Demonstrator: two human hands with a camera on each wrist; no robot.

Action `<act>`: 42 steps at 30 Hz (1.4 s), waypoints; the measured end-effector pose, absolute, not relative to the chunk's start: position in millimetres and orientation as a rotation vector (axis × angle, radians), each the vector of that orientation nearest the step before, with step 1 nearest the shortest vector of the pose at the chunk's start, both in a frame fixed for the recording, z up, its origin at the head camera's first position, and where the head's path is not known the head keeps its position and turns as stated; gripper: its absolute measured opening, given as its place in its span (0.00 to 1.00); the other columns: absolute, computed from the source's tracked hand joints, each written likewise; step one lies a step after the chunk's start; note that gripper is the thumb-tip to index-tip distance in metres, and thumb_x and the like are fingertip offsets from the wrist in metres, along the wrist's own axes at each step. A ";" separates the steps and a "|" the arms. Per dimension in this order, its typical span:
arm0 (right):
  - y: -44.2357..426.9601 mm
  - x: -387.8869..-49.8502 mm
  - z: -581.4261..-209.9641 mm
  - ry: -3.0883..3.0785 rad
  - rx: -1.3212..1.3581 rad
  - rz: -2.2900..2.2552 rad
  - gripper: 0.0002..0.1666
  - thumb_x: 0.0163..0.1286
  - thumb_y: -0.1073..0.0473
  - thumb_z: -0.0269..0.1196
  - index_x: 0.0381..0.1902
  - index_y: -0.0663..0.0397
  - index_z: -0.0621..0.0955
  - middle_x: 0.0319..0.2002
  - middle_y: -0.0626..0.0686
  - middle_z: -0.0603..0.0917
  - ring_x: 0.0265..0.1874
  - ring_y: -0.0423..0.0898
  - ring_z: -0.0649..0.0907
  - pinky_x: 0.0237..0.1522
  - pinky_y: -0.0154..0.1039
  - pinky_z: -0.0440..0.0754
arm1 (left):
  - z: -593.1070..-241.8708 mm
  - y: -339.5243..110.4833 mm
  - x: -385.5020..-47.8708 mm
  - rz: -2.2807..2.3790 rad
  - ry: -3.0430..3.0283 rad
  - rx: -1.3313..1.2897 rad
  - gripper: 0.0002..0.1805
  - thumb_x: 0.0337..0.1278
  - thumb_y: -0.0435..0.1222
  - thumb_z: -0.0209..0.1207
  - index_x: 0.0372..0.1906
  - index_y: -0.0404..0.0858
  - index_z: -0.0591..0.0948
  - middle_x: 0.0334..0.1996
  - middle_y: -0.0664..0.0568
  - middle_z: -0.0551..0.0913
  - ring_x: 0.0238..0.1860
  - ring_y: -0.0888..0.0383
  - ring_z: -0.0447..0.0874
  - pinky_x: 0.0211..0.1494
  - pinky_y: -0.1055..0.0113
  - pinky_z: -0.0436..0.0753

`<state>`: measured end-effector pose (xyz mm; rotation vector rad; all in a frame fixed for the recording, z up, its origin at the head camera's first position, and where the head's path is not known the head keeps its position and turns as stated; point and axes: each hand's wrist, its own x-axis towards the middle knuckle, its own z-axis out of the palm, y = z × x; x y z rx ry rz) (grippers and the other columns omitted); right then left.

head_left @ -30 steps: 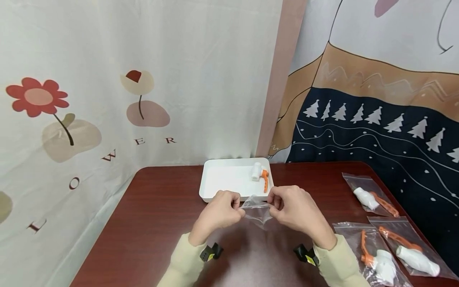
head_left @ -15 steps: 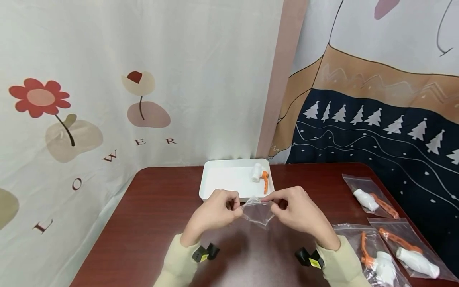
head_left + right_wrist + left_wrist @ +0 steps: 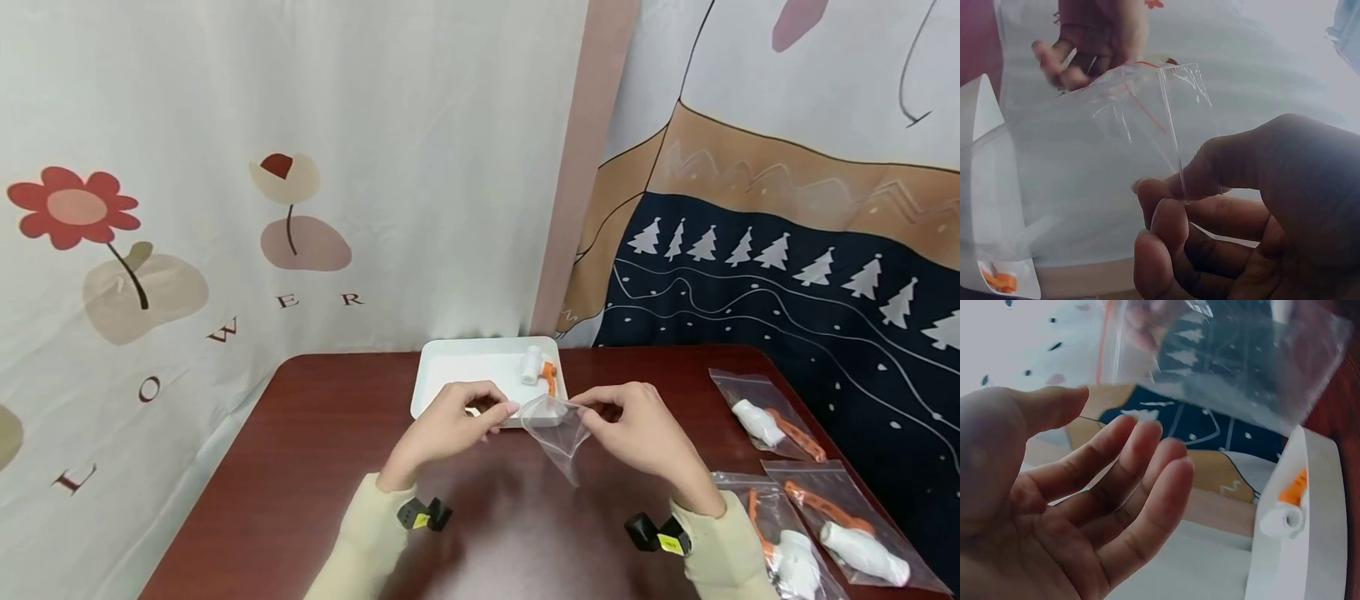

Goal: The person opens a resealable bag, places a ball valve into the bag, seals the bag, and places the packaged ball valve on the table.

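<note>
My right hand [image 3: 637, 425] pinches a clear zip bag [image 3: 558, 433] by its top edge. In the right wrist view, the thumb and fingertips hold the bag [image 3: 1104, 162] near its zip strip, and it hangs with nothing visible inside. My left hand [image 3: 457, 421] is just left of the bag. Its fingers are relaxed and apart from the plastic, as the left wrist view shows with the hand [image 3: 1104, 481] holding nothing. Behind the hands, a white plastic fitting with an orange lever [image 3: 532, 367] lies in the white tray [image 3: 442, 379], at its right side.
Several bagged fittings lie along the table's right side: one bag [image 3: 765, 423] at the back, another [image 3: 862, 546] near the right edge, and one [image 3: 797, 562] partly behind my right sleeve. A printed curtain [image 3: 420, 167] hangs behind the brown table [image 3: 330, 433].
Both hands were holding the bag's top edge. My left hand has let go and its fingers have loosened, while the bag now hangs lower from my right hand.
</note>
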<state>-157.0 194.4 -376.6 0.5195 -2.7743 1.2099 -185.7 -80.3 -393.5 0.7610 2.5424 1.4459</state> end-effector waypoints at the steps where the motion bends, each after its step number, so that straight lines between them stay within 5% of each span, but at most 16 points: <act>1: 195.5 -157.4 -376.3 -2.778 0.508 1.209 0.11 0.69 0.63 0.64 0.43 0.46 0.91 0.25 0.43 0.83 0.21 0.40 0.74 0.21 0.32 0.71 | -394.1 -80.1 -189.6 1.431 2.574 0.764 0.10 0.70 0.44 0.62 0.36 0.44 0.86 0.30 0.49 0.86 0.28 0.55 0.84 0.33 0.67 0.86; 8: 202.3 -159.6 -375.1 -2.796 0.450 1.217 0.12 0.69 0.62 0.63 0.45 0.46 0.91 0.18 0.44 0.75 0.15 0.40 0.70 0.17 0.32 0.68 | -403.3 -71.6 -224.7 1.286 2.761 0.739 0.09 0.69 0.44 0.63 0.45 0.46 0.87 0.38 0.58 0.89 0.41 0.62 0.85 0.48 0.64 0.83; 28: 210.4 -162.6 -375.8 -2.835 0.410 1.275 0.13 0.69 0.63 0.61 0.46 0.49 0.90 0.24 0.48 0.83 0.17 0.42 0.74 0.18 0.34 0.73 | -439.8 -13.3 -309.6 0.948 2.799 0.308 0.34 0.64 0.47 0.64 0.66 0.27 0.74 0.63 0.35 0.80 0.64 0.41 0.79 0.66 0.50 0.80; 35: 210.3 -162.0 -375.9 -2.839 0.411 1.291 0.13 0.69 0.64 0.61 0.45 0.48 0.90 0.23 0.48 0.81 0.16 0.41 0.73 0.18 0.34 0.71 | -449.5 11.2 -325.2 0.565 2.911 0.240 0.20 0.60 0.51 0.67 0.38 0.36 0.82 0.41 0.46 0.83 0.39 0.52 0.79 0.41 0.61 0.81; 42: 207.1 -162.3 -377.1 -2.831 0.428 1.301 0.13 0.68 0.64 0.61 0.43 0.48 0.90 0.21 0.46 0.80 0.17 0.41 0.72 0.18 0.33 0.70 | -453.7 25.1 -331.2 0.485 2.953 0.169 0.21 0.59 0.53 0.68 0.38 0.38 0.84 0.48 0.42 0.86 0.46 0.45 0.86 0.47 0.56 0.86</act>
